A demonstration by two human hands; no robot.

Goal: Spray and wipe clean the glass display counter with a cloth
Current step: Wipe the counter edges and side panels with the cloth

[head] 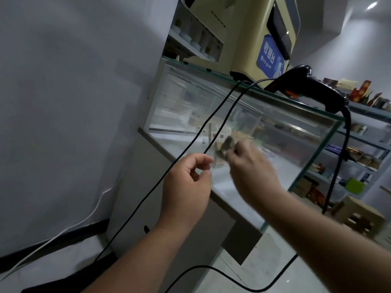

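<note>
The blue label (269, 58) on the cream till machine (243, 39) reads 收银台. Small boxes (213, 132) sit inside the glass display counter (179, 98). My right hand (251, 166) pinches a crumpled grey cloth (227, 145) against its glass. My left hand (186, 182) curls loosely, empty, beside a thin black cable (131, 224).

You have a single view, from the camera on your head. It looks forward and down, rolled so that the glass display counter (190, 98) slants across the frame. It sits near: your left hand (186, 182) and your right hand (251, 166), gripping the cloth (227, 144), fill the middle, with your forearms entering from the bottom edge.
</note>
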